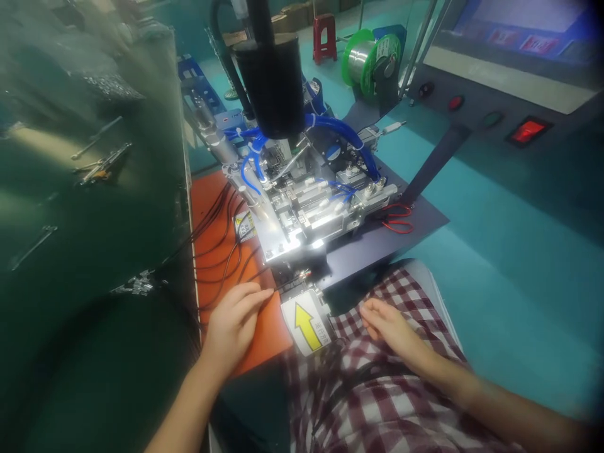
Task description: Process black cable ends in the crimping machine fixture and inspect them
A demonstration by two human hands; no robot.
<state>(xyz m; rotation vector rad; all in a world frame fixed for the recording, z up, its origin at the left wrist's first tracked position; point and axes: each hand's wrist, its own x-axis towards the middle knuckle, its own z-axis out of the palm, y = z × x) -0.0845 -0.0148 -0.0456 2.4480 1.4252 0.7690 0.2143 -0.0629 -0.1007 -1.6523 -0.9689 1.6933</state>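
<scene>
My left hand [234,321] lies on an orange mat [214,207], fingers stretched toward a thin black cable [221,264] that runs into the metal fixture [302,214]; the fingertips touch or pinch the cable end near the fixture's front. My right hand [389,327] rests palm down on checked cloth [377,390] over my lap, fingers loosely curled, holding nothing that I can see. Between the hands sits a white plate with a yellow arrow [306,324].
A black cylinder [274,82] hangs over the fixture with blue hoses [340,135]. Red scissors [399,218] lie on the dark base plate [425,220]. A solder spool [370,60], a control panel with a red switch [527,131], and a reflective green screen [94,189] stand around.
</scene>
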